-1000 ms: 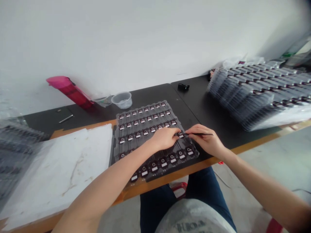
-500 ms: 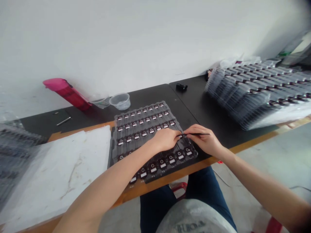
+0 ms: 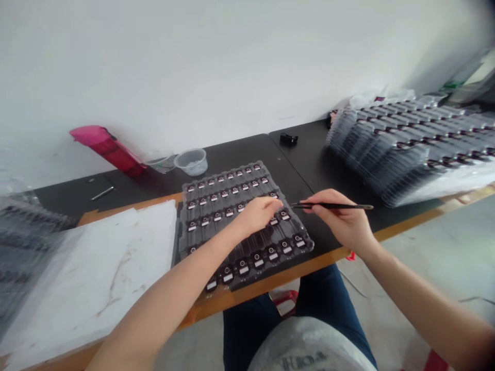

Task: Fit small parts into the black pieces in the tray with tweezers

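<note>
Slim black tweezers (image 3: 332,205) are being pinched by the right hand's (image 3: 348,221) fingers, near the ridged clear plastic tray's (image 3: 204,237) edge; lightness, stiffness and mid-shaft holding are being presumed. The left hand (image 3: 258,212) is being held above the tray, its grip being untellable

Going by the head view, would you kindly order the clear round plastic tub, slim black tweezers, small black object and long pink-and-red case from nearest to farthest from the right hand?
1. Slim black tweezers: held in the right hand.
2. Small black object: ahead and left.
3. Clear round plastic tub: farther left.
4. Long pink-and-red case: leftmost of these.
</note>
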Available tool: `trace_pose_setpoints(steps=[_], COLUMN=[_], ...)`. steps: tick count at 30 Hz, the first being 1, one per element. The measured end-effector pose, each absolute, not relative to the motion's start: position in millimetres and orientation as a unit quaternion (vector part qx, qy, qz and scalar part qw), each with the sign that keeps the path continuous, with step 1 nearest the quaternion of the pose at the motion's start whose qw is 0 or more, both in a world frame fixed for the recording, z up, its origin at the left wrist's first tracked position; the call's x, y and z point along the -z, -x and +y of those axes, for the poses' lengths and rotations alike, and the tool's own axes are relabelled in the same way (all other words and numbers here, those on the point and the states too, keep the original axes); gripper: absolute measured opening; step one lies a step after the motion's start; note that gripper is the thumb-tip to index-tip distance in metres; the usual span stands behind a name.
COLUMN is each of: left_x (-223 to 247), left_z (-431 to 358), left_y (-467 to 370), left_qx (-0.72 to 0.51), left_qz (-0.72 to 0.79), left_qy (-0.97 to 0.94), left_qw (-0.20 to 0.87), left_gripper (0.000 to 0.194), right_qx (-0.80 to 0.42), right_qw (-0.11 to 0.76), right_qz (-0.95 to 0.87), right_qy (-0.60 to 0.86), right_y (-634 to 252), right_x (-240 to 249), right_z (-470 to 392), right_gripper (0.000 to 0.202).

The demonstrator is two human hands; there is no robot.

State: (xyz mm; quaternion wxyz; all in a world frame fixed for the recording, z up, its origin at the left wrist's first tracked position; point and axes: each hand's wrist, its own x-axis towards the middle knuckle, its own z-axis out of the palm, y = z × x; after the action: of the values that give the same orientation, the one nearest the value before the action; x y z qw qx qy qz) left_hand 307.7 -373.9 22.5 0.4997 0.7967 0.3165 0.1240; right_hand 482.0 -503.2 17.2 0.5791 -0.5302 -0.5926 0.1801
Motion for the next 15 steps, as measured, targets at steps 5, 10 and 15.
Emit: trace_pose_setpoints(steps=[5,10,15], left_x=[-28.5,-28.5,-26.7], left_z=[-374.1,-378.0,-378.9], left_y=[-294.4,-283.2,-276.9], left_qx=[-0.106,-0.109,-0.105], left_qz=[0.336,0.329,0.322], left_qy=[-0.565,-0.541,-0.546], left_qw=[0.746,0.766,0.766], left_gripper=[0.051,0.060,0.062], right_qx=[-0.215,-0.200,-0.203], right_qw=[0.580,0.560,0.546], right_qz=[-0.615,-0.650,-0.681], right_qy=[0.490,0.473,0.444], right_y=[-459.3,-438.7,-427.3], right_x=[-25.3,-28.4,-29.0], right_z=[-501.6,-489.5,-482.4], right_gripper=[0.012,0.012,0.013])
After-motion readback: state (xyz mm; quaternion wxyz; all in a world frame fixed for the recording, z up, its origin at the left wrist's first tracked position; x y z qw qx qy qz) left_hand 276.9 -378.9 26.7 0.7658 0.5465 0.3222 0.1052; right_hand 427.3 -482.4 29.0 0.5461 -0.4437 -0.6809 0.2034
